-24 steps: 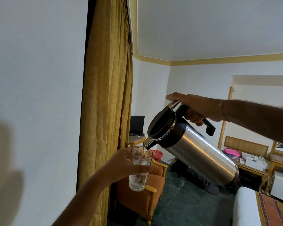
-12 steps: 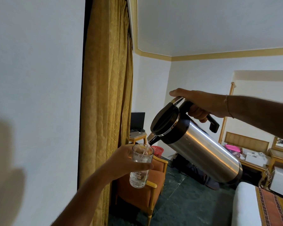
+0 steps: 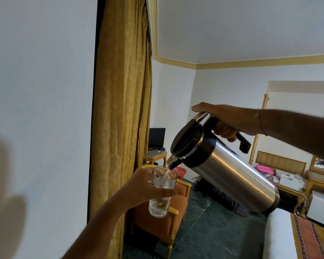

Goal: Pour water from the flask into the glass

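Observation:
A clear drinking glass [image 3: 162, 195] is held upright in mid-air by my left hand [image 3: 144, 186], fingers wrapped around its middle. A steel flask [image 3: 230, 176] with a black lid and black handle is tilted steeply, spout down, gripped at the handle by my right hand [image 3: 230, 122]. The black spout sits just above the glass rim. A thin stream of water runs from the spout into the glass. Water fills the lower part of the glass.
A gold curtain [image 3: 122, 109] and white wall stand close on the left. Below the glass is an orange armchair [image 3: 157, 219] with wooden arms. A bed [image 3: 281, 238] edge lies lower right, with a wooden desk [image 3: 290, 186] and white box behind.
Both hands, the flask and the glass have stayed together with only a small shift in the view. Water keeps flowing and the level in the glass looks slightly higher.

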{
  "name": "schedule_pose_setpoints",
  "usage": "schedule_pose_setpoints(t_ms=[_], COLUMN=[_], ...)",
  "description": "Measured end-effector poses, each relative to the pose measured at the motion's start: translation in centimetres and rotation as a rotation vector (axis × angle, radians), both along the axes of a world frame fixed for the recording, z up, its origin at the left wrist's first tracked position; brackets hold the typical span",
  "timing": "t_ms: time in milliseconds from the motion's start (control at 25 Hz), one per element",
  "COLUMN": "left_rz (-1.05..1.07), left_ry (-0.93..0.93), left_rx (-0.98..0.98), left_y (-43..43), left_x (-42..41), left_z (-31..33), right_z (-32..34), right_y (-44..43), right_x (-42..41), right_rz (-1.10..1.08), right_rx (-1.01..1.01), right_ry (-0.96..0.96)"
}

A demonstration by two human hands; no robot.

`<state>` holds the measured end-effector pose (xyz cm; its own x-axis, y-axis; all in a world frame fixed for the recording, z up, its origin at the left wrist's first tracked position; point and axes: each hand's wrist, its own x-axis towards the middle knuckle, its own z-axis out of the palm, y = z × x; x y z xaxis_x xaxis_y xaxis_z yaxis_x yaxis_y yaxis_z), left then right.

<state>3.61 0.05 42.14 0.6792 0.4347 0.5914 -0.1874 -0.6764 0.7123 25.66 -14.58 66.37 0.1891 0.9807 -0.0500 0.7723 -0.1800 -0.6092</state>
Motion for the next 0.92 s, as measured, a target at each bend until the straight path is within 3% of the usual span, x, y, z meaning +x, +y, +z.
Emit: schedule_pose_setpoints(t_ms=[440,680,920], left_rz=[0.013,0.03,0.048], left_ry=[0.006,0.029,0.021], left_rx=[0.004,-0.011,-0.065], left_y=[-1.3,-1.9,-3.4], left_x=[-0.5,-0.5,-0.2], left_z=[0.4,0.4,-0.1], right_z=[-0.7,-3.6,-9.6], right_y=[-1.2,-3.2,-5.2], right_x=[0.4,2.1,2.7], right_rz=[-0.013,-0.013,-0.07], right_rx=[0.008,0.117,0.243], right_ry=[0.083,0.333,0.73])
